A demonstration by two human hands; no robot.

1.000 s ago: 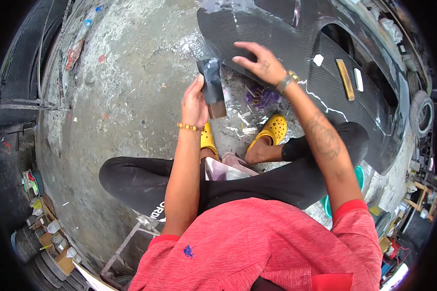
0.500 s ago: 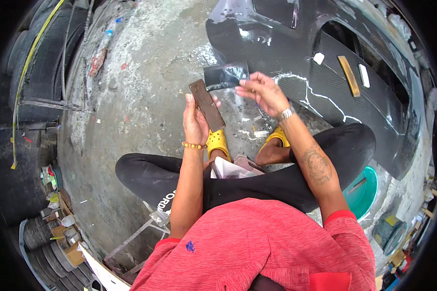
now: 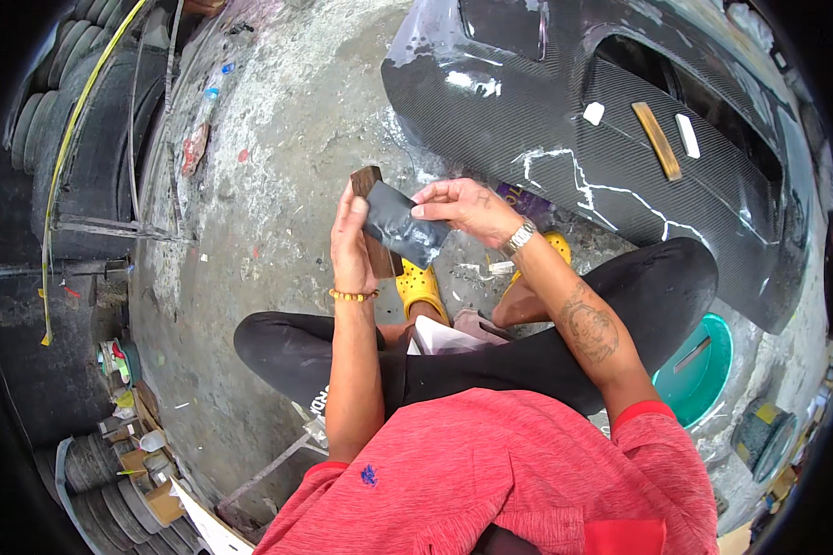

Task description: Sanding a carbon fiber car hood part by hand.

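- Since the earlier frame, the sheet [image 3: 405, 222] has come in from beyond the block [image 3: 382, 257] and now overlaps its right side; the right hand [image 3: 475, 209] has come with it.
- Progress, as I judge it: sheet and block are brought together, but the sheet is not wrapped or folded round. Fitting the two looks barely begun; whether they press together I cannot tell.
- The panel [image 3: 472, 125] is the largest thing: black, weave-patterned, glossy in patches, with jagged white lines along its near part.
- The green tub [image 3: 725, 363] stands on the person's side of the panel's lower right corner.
- The left hand [image 3: 350, 245], left of the panel, holds the block along its left edge.
- The right hand, near the panel's near edge, pinches the sheet's upper right part between thumb and fingers.
- The block, left of the panel and apart from it, is long, flat and dark brown, tilted slightly.
- The sheet, between block and panel, is dark, thin, slightly bowed, with a wet-looking shine.
- On the panel lie a wooden bar [image 3: 657, 141] and, smaller, a white strip [image 3: 687, 136].
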